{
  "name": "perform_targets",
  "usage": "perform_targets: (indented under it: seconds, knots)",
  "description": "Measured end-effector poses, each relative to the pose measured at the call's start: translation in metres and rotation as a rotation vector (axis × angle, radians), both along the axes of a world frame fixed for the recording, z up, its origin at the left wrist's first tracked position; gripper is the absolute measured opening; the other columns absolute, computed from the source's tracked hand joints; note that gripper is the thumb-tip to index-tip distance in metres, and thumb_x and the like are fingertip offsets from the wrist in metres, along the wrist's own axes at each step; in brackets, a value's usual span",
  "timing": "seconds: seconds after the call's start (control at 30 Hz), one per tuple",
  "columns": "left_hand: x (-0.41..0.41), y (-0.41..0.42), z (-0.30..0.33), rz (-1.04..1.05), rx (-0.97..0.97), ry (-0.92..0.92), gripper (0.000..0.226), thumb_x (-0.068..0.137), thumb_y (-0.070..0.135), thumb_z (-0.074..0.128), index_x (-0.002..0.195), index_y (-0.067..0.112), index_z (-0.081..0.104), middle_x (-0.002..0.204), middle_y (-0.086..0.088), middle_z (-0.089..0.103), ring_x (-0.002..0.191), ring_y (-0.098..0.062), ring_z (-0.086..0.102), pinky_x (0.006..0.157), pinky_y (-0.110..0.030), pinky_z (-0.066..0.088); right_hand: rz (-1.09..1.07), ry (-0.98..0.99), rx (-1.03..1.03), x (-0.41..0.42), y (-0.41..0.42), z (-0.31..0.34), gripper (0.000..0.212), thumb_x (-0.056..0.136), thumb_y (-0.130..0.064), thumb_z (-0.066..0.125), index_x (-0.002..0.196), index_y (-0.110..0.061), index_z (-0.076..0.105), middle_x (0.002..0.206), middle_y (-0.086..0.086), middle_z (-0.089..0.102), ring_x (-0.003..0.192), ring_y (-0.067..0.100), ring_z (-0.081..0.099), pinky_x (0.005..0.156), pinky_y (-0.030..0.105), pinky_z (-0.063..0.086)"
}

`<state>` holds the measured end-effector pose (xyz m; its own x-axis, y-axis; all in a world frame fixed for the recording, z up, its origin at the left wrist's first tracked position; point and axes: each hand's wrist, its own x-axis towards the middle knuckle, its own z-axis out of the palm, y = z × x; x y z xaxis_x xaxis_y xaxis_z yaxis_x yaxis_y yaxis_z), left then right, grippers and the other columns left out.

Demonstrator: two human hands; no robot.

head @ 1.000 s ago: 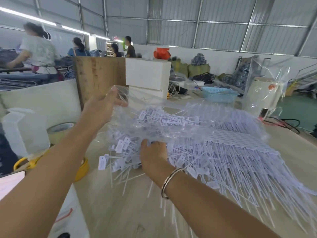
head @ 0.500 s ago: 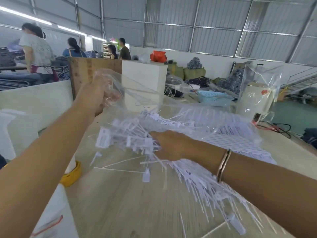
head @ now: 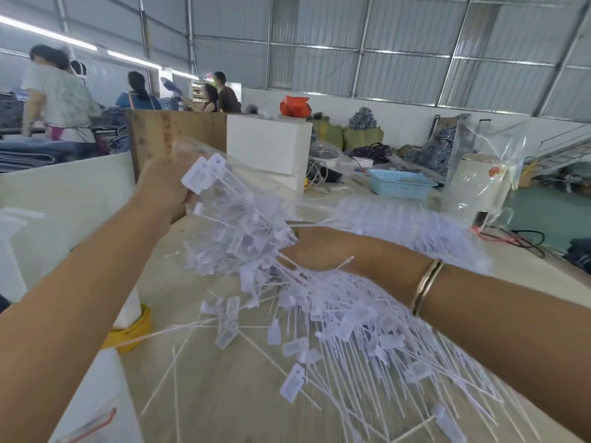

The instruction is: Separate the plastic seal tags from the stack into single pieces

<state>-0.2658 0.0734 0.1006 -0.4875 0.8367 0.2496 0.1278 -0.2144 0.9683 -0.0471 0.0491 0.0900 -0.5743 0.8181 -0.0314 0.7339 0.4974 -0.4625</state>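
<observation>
My left hand (head: 164,183) is raised at the left and grips the edge of a clear plastic bag (head: 236,183) with a couple of white seal tags against it. White plastic seal tags (head: 246,247) spill out of the bag. My right hand (head: 307,247) reaches in among them; its fingers are hidden by the tags. A loose pile of tags (head: 345,321) with long thin tails lies on the wooden table (head: 224,394) under my right forearm. A flat stack of joined tags (head: 415,225) lies further back.
A yellow tape roll (head: 134,330) sits at the table's left edge beside white boards. A white box (head: 268,142), a blue basket (head: 399,183) and a white appliance under plastic (head: 479,183) stand behind. Several people work at the far left.
My left hand has lifted the bag higher. My right hand has pushed further into the tags, and more tags have fallen out onto the table in a loose pile.
</observation>
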Motion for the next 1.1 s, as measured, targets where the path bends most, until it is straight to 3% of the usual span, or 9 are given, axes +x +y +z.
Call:
perform_targets:
  seconds: [0.17, 0.3, 0.37, 0.47, 0.63, 0.8, 0.9, 1.0, 1.1]
  knots:
    - [-0.009, 0.006, 0.001, -0.074, 0.054, -0.061, 0.04, 0.092, -0.007, 0.04, 0.08, 0.018, 0.069, 0.06, 0.001, 0.061, 0.045, -0.006, 0.052, 0.046, -0.018, 0.044, 0.061, -0.036, 0.025, 0.036, -0.006, 0.037, 0.008, 0.094, -0.015, 0.049, 0.097, -0.018, 0.056, 0.084, -0.016, 0.047, 0.069, -0.007, 0.05, 0.077, 0.018, 0.04]
    - [-0.01, 0.017, 0.0, -0.038, -0.096, -0.122, 0.039, 0.09, 0.003, 0.038, 0.075, 0.018, 0.071, 0.054, 0.004, 0.051, 0.038, -0.006, 0.041, 0.034, -0.012, 0.031, 0.026, -0.019, 0.108, 0.069, -0.004, 0.061, 0.011, 0.096, -0.01, 0.05, 0.096, -0.005, 0.06, 0.078, -0.007, 0.065, 0.062, 0.005, 0.059, 0.063, 0.017, 0.051]
    - [-0.006, 0.015, 0.001, 0.041, -0.11, 0.041, 0.019, 0.087, 0.028, 0.055, 0.084, 0.023, 0.073, 0.061, 0.007, 0.056, 0.054, -0.009, 0.049, 0.049, -0.02, 0.047, -0.008, -0.045, 0.176, 0.079, 0.005, 0.072, 0.016, 0.097, -0.008, 0.049, 0.099, -0.006, 0.065, 0.074, -0.016, 0.068, 0.064, -0.004, 0.059, 0.07, 0.01, 0.046]
    - [-0.001, 0.007, -0.003, 0.105, -0.045, 0.558, 0.026, 0.069, 0.07, 0.056, 0.054, 0.05, 0.066, 0.054, 0.015, 0.056, 0.058, -0.003, 0.048, 0.055, -0.021, 0.04, -0.059, -0.006, 0.136, 0.079, 0.012, 0.085, 0.01, 0.089, -0.015, 0.061, 0.081, -0.02, 0.058, 0.079, -0.002, 0.057, 0.064, -0.007, 0.052, 0.082, 0.029, 0.041]
    - [0.007, 0.01, 0.002, 0.124, -0.037, 0.632, 0.046, 0.091, 0.057, 0.044, 0.054, 0.04, 0.063, 0.059, 0.016, 0.053, 0.057, -0.007, 0.046, 0.052, -0.02, 0.033, -0.026, -0.094, 0.235, 0.058, 0.005, 0.089, 0.035, 0.092, -0.022, 0.049, 0.125, -0.01, 0.052, 0.122, 0.015, 0.058, 0.106, 0.031, 0.057, 0.092, 0.042, 0.046]
    - [0.003, 0.009, -0.005, 0.117, -0.132, 0.885, 0.045, 0.092, 0.056, 0.04, 0.076, 0.03, 0.073, 0.073, -0.008, 0.062, 0.065, -0.024, 0.055, 0.064, -0.03, 0.046, -0.023, 0.02, 0.292, 0.053, 0.013, 0.102, 0.007, 0.091, -0.022, 0.051, 0.093, -0.029, 0.052, 0.079, -0.021, 0.057, 0.07, -0.002, 0.055, 0.066, 0.026, 0.043]
    - [0.006, 0.011, -0.023, 0.222, -0.177, 1.103, 0.052, 0.095, 0.055, 0.035, 0.084, 0.015, 0.067, 0.073, -0.009, 0.059, 0.072, -0.03, 0.058, 0.068, -0.035, 0.051, -0.035, 0.01, 0.371, 0.054, 0.015, 0.116, 0.013, 0.092, -0.023, 0.052, 0.101, -0.019, 0.06, 0.093, -0.002, 0.064, 0.087, 0.018, 0.062, 0.077, 0.031, 0.05]
    - [0.012, 0.018, -0.045, 0.201, -0.315, 1.301, 0.052, 0.097, 0.054, 0.029, 0.081, 0.017, 0.063, 0.074, -0.002, 0.057, 0.074, -0.024, 0.056, 0.072, -0.033, 0.05, -0.024, 0.147, 0.348, 0.054, 0.012, 0.12, 0.01, 0.089, -0.023, 0.053, 0.087, -0.021, 0.063, 0.08, -0.006, 0.068, 0.07, 0.012, 0.063, 0.068, 0.034, 0.05]
    - [0.015, 0.025, -0.052, 0.067, -0.337, 0.975, 0.044, 0.098, 0.048, 0.037, 0.092, 0.019, 0.07, 0.063, 0.001, 0.053, 0.07, -0.026, 0.057, 0.063, -0.03, 0.045, -0.014, 0.02, 0.327, 0.051, 0.018, 0.101, 0.028, 0.093, -0.027, 0.05, 0.118, -0.016, 0.056, 0.127, 0.008, 0.058, 0.114, 0.023, 0.055, 0.102, 0.045, 0.042]
